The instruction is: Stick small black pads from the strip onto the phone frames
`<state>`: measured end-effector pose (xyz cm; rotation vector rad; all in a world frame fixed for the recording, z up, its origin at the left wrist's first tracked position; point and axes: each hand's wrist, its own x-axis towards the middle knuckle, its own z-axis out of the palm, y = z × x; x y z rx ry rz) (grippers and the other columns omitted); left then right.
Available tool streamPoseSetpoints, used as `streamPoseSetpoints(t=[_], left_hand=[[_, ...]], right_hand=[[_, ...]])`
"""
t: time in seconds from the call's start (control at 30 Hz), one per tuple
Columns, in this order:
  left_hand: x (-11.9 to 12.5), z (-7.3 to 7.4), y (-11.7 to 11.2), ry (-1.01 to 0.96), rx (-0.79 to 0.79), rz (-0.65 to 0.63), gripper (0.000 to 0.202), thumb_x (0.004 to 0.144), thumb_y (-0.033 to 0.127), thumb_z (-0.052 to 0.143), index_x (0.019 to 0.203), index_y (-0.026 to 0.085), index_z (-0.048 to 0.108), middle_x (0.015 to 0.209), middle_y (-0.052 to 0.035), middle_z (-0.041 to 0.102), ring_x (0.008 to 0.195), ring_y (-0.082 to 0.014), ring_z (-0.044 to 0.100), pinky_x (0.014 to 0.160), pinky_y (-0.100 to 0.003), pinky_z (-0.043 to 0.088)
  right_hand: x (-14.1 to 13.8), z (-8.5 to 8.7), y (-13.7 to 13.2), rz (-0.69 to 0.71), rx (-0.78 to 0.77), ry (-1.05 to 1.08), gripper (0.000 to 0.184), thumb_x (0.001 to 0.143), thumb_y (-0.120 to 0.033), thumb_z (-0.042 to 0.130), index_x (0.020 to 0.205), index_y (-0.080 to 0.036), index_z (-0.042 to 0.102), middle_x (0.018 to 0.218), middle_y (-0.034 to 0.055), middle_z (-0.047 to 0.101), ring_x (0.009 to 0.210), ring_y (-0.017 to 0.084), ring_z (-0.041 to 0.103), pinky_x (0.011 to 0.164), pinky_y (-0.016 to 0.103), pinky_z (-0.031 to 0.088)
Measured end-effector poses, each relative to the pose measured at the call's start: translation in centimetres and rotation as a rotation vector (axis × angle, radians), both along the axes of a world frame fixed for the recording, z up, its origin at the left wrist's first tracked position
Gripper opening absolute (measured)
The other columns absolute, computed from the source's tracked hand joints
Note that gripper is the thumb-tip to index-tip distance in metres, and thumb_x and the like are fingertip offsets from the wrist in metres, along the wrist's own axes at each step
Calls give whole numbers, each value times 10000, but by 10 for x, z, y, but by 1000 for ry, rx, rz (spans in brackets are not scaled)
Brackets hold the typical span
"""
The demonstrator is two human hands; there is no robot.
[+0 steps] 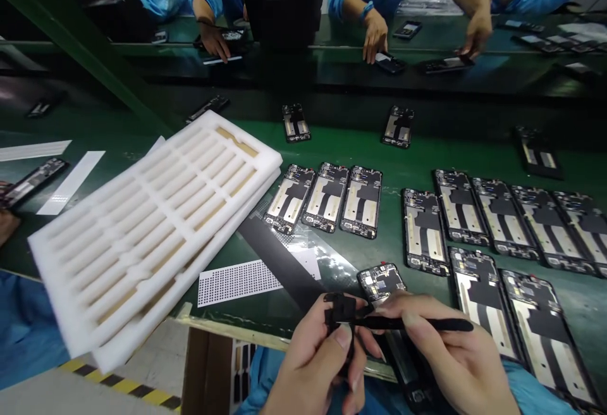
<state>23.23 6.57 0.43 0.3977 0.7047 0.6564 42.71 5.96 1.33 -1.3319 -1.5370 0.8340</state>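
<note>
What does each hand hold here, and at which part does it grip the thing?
The left hand pinches a small black part by its lower edge. The right hand holds black tweezers along the middle of the shaft.

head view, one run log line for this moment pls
left hand: holds small black part | right hand: holds black tweezers at part | phone frame: beneath hands

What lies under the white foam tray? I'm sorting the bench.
Under the foam tray sits a second foam tray, its edge showing. A dotted sheet lies beside them. Anything beneath is covered.
</note>
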Motion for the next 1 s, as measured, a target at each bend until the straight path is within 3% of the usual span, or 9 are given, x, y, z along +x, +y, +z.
streamPoseSetpoints(t=[0.63,0.83,0.9,1.0], left_hand=[[-2,3,-5,19,28,-45,432,969,483,617,1283,190,572,845,-12,624,491,-22,441,483,-192,356],[-6,-3,-5,8,44,-53,509,994,425,545,1431,169,501,857,-51,647,505,-52,454,513,-226,355],[-11,-8,-6,113,117,-75,574,1007,438,510,1514,183,424,915,-71,665,526,-61,473,536,-236,394],[-22,-19,-6,654,471,11,582,1058,379,396,1607,259,243,1085,-94,672,689,-116,613,653,-272,519]], right_hand=[[8,3,-6,72,46,-94,194,1047,-279,541,1059,-308,732,971,-31,812,920,110,781,875,95,568],[10,8,-9,147,32,-127,225,1045,-246,524,1142,-330,710,1012,-19,804,946,141,775,852,147,600],[14,12,-2,126,50,-151,226,1043,-270,537,1150,-342,722,1005,-25,807,950,146,774,861,156,605],[17,11,22,12,92,-191,226,1040,-269,543,1101,-337,751,1011,-25,807,954,150,773,873,175,611]])
